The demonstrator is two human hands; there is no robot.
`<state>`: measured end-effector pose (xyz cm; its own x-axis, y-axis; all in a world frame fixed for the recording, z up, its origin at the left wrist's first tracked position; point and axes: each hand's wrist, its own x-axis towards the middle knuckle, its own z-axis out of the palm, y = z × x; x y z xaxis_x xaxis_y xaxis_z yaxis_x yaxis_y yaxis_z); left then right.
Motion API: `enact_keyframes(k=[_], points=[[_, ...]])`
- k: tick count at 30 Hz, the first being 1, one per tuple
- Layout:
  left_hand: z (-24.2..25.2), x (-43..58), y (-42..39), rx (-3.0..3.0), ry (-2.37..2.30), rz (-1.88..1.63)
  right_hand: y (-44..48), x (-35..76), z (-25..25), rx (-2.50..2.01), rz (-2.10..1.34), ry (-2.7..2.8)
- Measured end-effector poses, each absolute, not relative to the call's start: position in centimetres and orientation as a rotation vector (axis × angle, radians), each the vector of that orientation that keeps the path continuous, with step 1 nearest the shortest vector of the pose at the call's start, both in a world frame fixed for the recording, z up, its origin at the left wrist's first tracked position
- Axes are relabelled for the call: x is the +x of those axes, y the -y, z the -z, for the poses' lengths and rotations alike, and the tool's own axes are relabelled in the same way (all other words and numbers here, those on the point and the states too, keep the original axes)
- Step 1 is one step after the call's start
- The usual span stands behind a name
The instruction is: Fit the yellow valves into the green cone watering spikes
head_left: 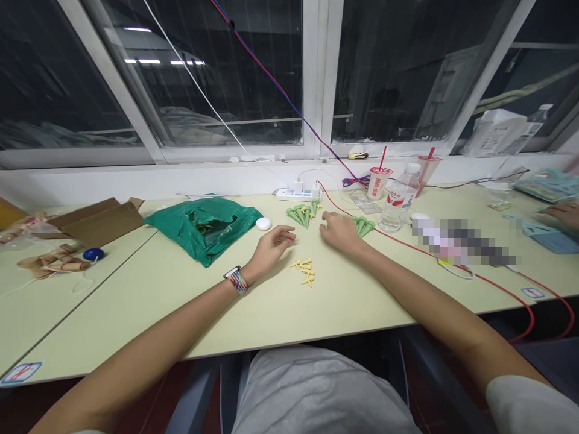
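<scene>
My left hand (272,248) hovers over the table with fingers loosely bent and apart, nothing seen in it. Just ahead of it, a fan of green cone-shaped pieces (299,215) lies near the power strip, with small yellow pieces by their ends. My right hand (340,232) is low over the table, palm down, fingers bent and spread; its fingertips partly hide what is beneath. Beside it, more green cones (363,225) are partly covered by the hand. Between my forearms lies a loose group of small yellow peg-like pieces (307,271).
A torn green plastic bag (205,226) and a white round case (263,224) lie left. Further left are a cardboard box (97,220) and wooden toys (63,262). A water bottle (398,202), drink cup (379,182) and red cable (420,249) are right; another person's hand (563,216) is far right.
</scene>
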<state>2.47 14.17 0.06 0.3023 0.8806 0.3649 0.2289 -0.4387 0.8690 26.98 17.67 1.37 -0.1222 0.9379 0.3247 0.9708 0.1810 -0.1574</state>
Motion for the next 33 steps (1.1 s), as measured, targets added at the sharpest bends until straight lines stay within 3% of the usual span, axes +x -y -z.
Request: enact_keyframes(k=[11,22,27,33], points=[[0.1,2.4,-14.1,1.818,-0.989,-1.170,-27.3,21.3,-5.0,-1.829,-0.067,2.218],[0.0,2.5,-14.2,1.674,-0.925,-1.222,-24.0,25.3,-8.4,-1.534,-0.057,2.212],[-1.5,2.9,-13.7,1.609,-0.880,-1.340,-17.9,26.3,-8.0,-1.061,-0.536,2.075],[-2.2,2.7,-13.5,1.640,-0.893,-1.198,-12.8,24.9,-3.8,-0.946,-0.952,1.776]])
